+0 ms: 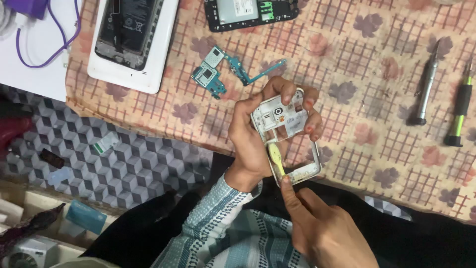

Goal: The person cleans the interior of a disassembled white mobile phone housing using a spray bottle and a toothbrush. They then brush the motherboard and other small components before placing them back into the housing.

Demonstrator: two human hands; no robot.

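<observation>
Left hand: the left hand [258, 144] is clamped around a white phone frame [287, 136], fingers wrapped over its top and far edge, holding it above the table's near edge.
Right hand: the right hand [322, 228] comes in from 6 o'clock, forefinger pressed on a pale yellow tool [274, 158], seemingly a small brush, though the view is too coarse to be sure; the fingers are closed on its handle.
Frame: it is already stripped, with an open window through its lower half and only small parts left near the camera hole.
Removed parts: two teal circuit boards [213, 74] and a flex strip [248, 74] lie on the patterned cloth [377, 79] at 11 o'clock from the frame.
Other phones: a white opened device [131, 39] sits at 10 o'clock, a black-framed one [248, 12] at 12 o'clock.
Tools: a silver screwdriver [426, 87] and a green-and-black one [458, 109] rest well apart at 3 o'clock, untouched.
Progress: disassembly looks done; work on the bare frame is under way, reassembly not begun.
</observation>
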